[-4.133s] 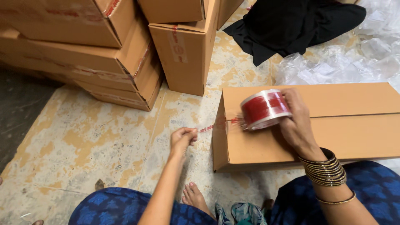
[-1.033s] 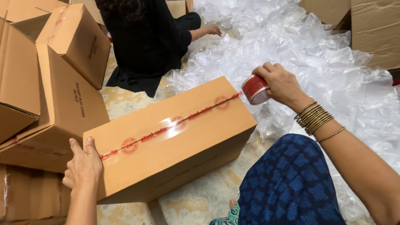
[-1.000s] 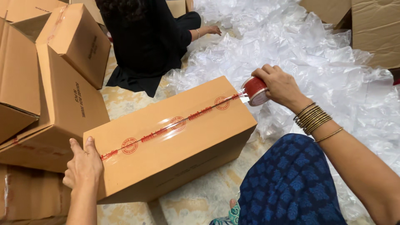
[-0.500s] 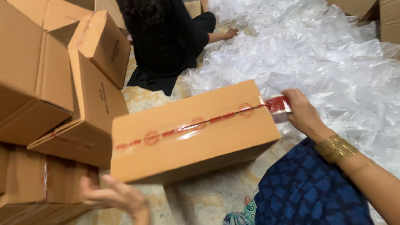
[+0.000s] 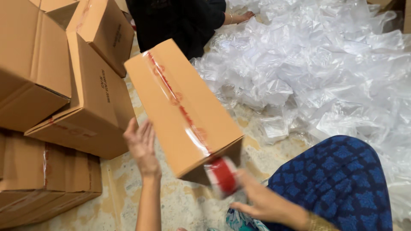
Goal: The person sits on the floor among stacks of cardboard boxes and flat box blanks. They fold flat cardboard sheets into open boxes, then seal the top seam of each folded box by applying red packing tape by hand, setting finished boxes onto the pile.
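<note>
Holding red tape roll (image 5: 222,175) in right hand (image 5: 261,203), grip clamped; left hand (image 5: 141,147) open, fingers apart, beside taped cardboard box (image 5: 182,107)

— What carries everything here?
— A mottled beige floor (image 5: 188,205).
— And on it?
— Stacked cardboard boxes (image 5: 64,128) at left, a heap of clear plastic bags (image 5: 325,72) (crumpled) spreading right.

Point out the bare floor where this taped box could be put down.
Bare floor shows between the stacked cartons and the blue-clad knee, under the taped box. A narrower strip runs beside the plastic bags. Cartons crowd the left, bags the right.
</note>
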Action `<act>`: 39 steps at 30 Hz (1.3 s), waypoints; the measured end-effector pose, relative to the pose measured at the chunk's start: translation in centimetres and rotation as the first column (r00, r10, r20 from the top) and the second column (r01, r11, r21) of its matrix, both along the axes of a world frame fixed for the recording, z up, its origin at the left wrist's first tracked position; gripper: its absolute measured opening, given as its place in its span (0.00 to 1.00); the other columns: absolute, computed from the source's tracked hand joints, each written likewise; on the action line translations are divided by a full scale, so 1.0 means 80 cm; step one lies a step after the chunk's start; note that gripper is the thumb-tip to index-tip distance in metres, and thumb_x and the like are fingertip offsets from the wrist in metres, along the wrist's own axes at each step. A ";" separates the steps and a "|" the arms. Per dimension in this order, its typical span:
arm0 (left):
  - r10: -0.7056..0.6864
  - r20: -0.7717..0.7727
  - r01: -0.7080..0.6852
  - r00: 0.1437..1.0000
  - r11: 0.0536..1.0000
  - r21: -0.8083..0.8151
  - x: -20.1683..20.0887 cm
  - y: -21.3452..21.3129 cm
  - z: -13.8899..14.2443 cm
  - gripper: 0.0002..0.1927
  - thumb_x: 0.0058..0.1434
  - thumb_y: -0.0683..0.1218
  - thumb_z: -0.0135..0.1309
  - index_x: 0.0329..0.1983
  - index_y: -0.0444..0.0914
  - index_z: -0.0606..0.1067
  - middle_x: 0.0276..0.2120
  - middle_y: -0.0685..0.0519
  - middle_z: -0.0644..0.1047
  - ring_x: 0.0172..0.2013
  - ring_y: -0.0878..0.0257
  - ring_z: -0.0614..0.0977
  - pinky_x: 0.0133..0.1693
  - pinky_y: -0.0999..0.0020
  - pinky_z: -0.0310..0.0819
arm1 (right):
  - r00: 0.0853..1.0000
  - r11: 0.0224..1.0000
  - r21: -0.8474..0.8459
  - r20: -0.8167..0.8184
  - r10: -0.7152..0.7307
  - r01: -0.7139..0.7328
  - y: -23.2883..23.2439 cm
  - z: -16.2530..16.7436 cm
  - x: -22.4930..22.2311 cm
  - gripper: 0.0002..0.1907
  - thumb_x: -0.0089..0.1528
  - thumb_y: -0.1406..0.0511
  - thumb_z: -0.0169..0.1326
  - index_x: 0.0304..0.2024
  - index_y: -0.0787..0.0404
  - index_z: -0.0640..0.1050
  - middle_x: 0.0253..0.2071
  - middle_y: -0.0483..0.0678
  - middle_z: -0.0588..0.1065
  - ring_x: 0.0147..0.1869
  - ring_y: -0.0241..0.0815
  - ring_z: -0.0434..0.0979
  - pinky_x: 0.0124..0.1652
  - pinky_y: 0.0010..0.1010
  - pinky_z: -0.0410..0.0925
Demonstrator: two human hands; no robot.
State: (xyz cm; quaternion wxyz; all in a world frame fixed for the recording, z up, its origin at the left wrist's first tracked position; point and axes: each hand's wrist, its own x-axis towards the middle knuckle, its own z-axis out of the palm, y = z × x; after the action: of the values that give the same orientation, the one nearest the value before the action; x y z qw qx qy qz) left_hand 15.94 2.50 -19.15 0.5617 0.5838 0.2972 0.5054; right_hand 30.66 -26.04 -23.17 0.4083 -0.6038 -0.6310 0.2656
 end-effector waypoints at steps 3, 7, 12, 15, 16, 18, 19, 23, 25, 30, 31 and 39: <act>0.285 -0.073 -0.276 0.956 0.954 0.117 -0.038 -0.050 -0.011 0.28 0.78 0.59 0.36 0.65 0.31 0.63 0.55 0.43 0.71 0.60 0.53 0.72 0.65 0.56 0.65 | 0.997 0.987 -0.161 -0.072 -0.023 0.011 0.037 -0.011 -0.040 0.29 0.66 0.58 0.57 0.64 0.64 0.64 0.61 0.59 0.68 0.67 0.58 0.68 0.63 0.42 0.64; 0.257 -0.103 -0.247 0.961 0.964 0.099 -0.059 -0.176 -0.063 0.20 0.72 0.48 0.49 0.59 0.31 0.64 0.50 0.45 0.73 0.54 0.56 0.74 0.60 0.60 0.66 | 0.988 0.976 0.197 0.135 0.070 -0.096 0.077 -0.030 -0.053 0.24 0.63 0.62 0.60 0.58 0.67 0.72 0.59 0.61 0.71 0.66 0.62 0.68 0.65 0.51 0.59; -0.075 -0.490 0.034 0.868 0.995 -0.092 -0.076 -0.212 -0.109 0.21 0.58 0.46 0.61 0.53 0.35 0.74 0.39 0.49 0.84 0.41 0.62 0.85 0.48 0.65 0.76 | 0.995 0.982 0.189 0.086 -0.044 0.027 0.062 -0.063 -0.062 0.17 0.62 0.67 0.57 0.52 0.66 0.75 0.49 0.58 0.77 0.59 0.58 0.77 0.70 0.50 0.62; -0.194 -0.437 0.160 0.878 0.981 -0.112 -0.087 -0.200 -0.120 0.19 0.60 0.46 0.61 0.53 0.34 0.75 0.40 0.49 0.84 0.42 0.63 0.84 0.48 0.67 0.76 | 0.992 0.989 0.109 0.067 -0.107 0.099 0.055 -0.074 -0.071 0.18 0.60 0.66 0.59 0.51 0.66 0.76 0.45 0.59 0.77 0.55 0.60 0.78 0.65 0.48 0.65; -0.222 -0.443 0.190 0.868 0.975 -0.117 -0.088 -0.197 -0.124 0.20 0.59 0.46 0.62 0.53 0.34 0.75 0.40 0.49 0.84 0.42 0.63 0.83 0.47 0.67 0.76 | 0.988 0.985 0.111 0.071 -0.139 0.131 0.056 -0.075 -0.072 0.19 0.60 0.66 0.59 0.52 0.67 0.75 0.45 0.60 0.77 0.56 0.62 0.77 0.62 0.47 0.66; -0.273 -0.384 0.221 0.882 0.959 -0.176 -0.087 -0.194 -0.132 0.20 0.60 0.45 0.60 0.54 0.34 0.74 0.42 0.50 0.83 0.43 0.64 0.82 0.48 0.68 0.75 | 0.988 0.988 0.037 0.030 -0.150 0.149 0.059 -0.074 -0.071 0.20 0.60 0.65 0.60 0.52 0.67 0.75 0.45 0.61 0.76 0.54 0.64 0.76 0.56 0.47 0.67; -0.289 -0.318 0.223 0.903 0.948 -0.228 -0.085 -0.193 -0.136 0.19 0.62 0.45 0.58 0.55 0.33 0.75 0.43 0.50 0.82 0.44 0.65 0.81 0.49 0.68 0.74 | 0.991 0.991 -0.037 -0.016 -0.130 0.130 0.062 -0.073 -0.069 0.20 0.60 0.65 0.60 0.53 0.67 0.75 0.44 0.61 0.76 0.52 0.64 0.75 0.53 0.47 0.68; -0.329 -0.287 0.224 0.900 0.912 -0.343 -0.082 -0.187 -0.147 0.16 0.64 0.47 0.58 0.51 0.34 0.79 0.41 0.51 0.84 0.42 0.67 0.82 0.47 0.70 0.75 | 0.989 0.997 0.068 -0.138 0.054 -0.045 0.066 -0.073 -0.056 0.24 0.57 0.66 0.61 0.54 0.69 0.73 0.48 0.63 0.75 0.54 0.65 0.74 0.51 0.48 0.67; -0.296 -0.370 0.170 0.881 0.927 -0.335 -0.081 -0.182 -0.147 0.15 0.63 0.48 0.60 0.47 0.34 0.81 0.37 0.51 0.85 0.38 0.68 0.82 0.44 0.71 0.76 | 0.995 0.999 -0.034 -0.097 -0.023 0.020 0.067 -0.077 -0.054 0.19 0.59 0.65 0.61 0.51 0.65 0.76 0.46 0.59 0.77 0.53 0.62 0.76 0.51 0.46 0.69; -0.202 -0.455 0.062 0.867 0.951 -0.304 -0.078 -0.178 -0.143 0.15 0.59 0.51 0.63 0.41 0.34 0.83 0.30 0.53 0.85 0.31 0.69 0.81 0.37 0.70 0.76 | 0.994 0.995 -0.039 -0.065 -0.092 0.090 0.066 -0.088 -0.059 0.17 0.59 0.64 0.62 0.50 0.61 0.78 0.44 0.56 0.80 0.50 0.59 0.78 0.48 0.44 0.70; -0.184 -0.465 0.045 0.866 0.955 -0.294 -0.077 -0.178 -0.144 0.16 0.58 0.51 0.63 0.39 0.34 0.83 0.30 0.52 0.85 0.31 0.69 0.81 0.36 0.69 0.76 | 0.996 0.996 0.017 -0.040 -0.083 0.084 0.066 -0.089 -0.059 0.18 0.59 0.63 0.62 0.50 0.61 0.78 0.44 0.56 0.80 0.49 0.59 0.78 0.47 0.44 0.69; -0.083 -0.719 -0.168 0.690 0.948 -0.271 -0.057 -0.167 -0.199 0.28 0.60 0.63 0.62 0.36 0.31 0.82 0.26 0.44 0.81 0.29 0.56 0.82 0.37 0.61 0.76 | 0.980 0.940 -0.289 -0.025 -0.196 0.180 0.068 -0.095 -0.057 0.18 0.61 0.55 0.59 0.44 0.62 0.78 0.30 0.60 0.76 0.33 0.59 0.77 0.36 0.44 0.68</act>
State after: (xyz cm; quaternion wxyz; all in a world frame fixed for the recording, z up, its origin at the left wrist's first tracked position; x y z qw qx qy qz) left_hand 11.34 -10.83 -35.04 0.4729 0.6305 0.5843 0.1936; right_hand 26.07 -20.56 -30.78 0.3572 -0.7065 -0.5145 0.3296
